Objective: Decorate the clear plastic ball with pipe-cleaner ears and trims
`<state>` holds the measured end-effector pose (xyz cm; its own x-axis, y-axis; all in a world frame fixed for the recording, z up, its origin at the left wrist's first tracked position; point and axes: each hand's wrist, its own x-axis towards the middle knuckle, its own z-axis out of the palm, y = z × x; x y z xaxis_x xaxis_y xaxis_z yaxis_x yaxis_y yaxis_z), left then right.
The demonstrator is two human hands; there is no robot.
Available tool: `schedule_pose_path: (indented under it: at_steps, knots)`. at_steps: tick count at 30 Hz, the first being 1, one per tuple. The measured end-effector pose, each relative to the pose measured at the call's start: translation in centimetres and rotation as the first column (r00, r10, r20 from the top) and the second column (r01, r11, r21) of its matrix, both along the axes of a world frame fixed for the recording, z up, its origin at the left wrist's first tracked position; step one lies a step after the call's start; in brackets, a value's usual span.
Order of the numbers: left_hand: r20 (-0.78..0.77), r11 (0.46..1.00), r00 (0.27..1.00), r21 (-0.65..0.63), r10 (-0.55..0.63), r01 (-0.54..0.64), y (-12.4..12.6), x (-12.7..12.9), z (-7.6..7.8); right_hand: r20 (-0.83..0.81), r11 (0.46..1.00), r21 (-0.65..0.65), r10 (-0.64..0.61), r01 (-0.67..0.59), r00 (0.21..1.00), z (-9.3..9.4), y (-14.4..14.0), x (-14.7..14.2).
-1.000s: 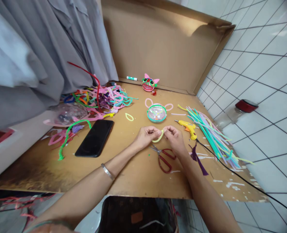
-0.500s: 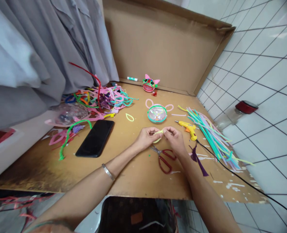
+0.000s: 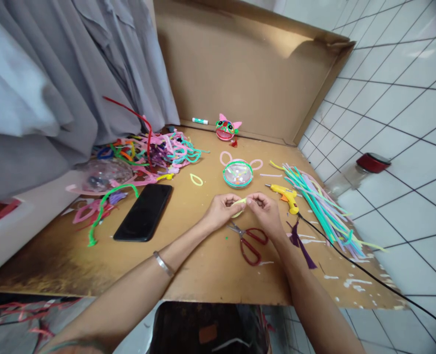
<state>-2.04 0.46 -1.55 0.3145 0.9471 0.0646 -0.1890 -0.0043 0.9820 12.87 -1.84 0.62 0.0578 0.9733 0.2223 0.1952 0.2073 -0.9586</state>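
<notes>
Between my two hands is a bent yellow pipe cleaner (image 3: 239, 201). My left hand (image 3: 222, 210) pinches one side of it, and my right hand (image 3: 264, 210) pinches its end, fingertips almost touching. Just below lie red-handled scissors (image 3: 251, 243), blades pointing up-left. Beyond my hands sits a clear plastic bowl (image 3: 237, 174) with a green rim and two pink loops (image 3: 226, 158) at its top. A leaf-shaped yellow loop (image 3: 196, 180) lies left of the bowl. To the right rests a yellow glue gun (image 3: 286, 196).
A black phone (image 3: 143, 212) and a tangled heap of pipe cleaners (image 3: 162, 150) occupy the left. Straight pipe cleaners (image 3: 317, 206) lie right, near a purple tassel (image 3: 302, 243) and the glue gun's cord (image 3: 354, 263). A finished-looking animal head (image 3: 226, 129) and glue stick (image 3: 200, 121) stand by the cardboard (image 3: 236, 64).
Both hands stay in nearly the same place, still pinching the yellow pipe cleaner. The view has shifted very slightly.
</notes>
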Motion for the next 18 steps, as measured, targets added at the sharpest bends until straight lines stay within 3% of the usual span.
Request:
schedule_pose_path:
  at_steps: [5, 10, 18]
  knots:
    - [0.036, 1.0, 0.999, 0.012, -0.001, 0.001, -0.2, 0.1, 0.6, -0.045, 0.998, -0.038, -0.056, 0.054, 0.997, 0.0, 0.1, 0.1]
    - [0.067, 1.0, 0.998, -0.007, -0.004, 0.004, -0.1, -0.2, 0.5, -0.073, 0.988, 0.008, -0.153, 0.154, 0.985, -0.3, 0.6, 0.8]
    - [0.03, 0.996, 0.997, 0.049, 0.069, -0.07, 0.4, -0.6, 0.2, -0.066, 0.985, 0.03, -0.167, 0.17, 0.984, -0.6, 0.8, 1.1]
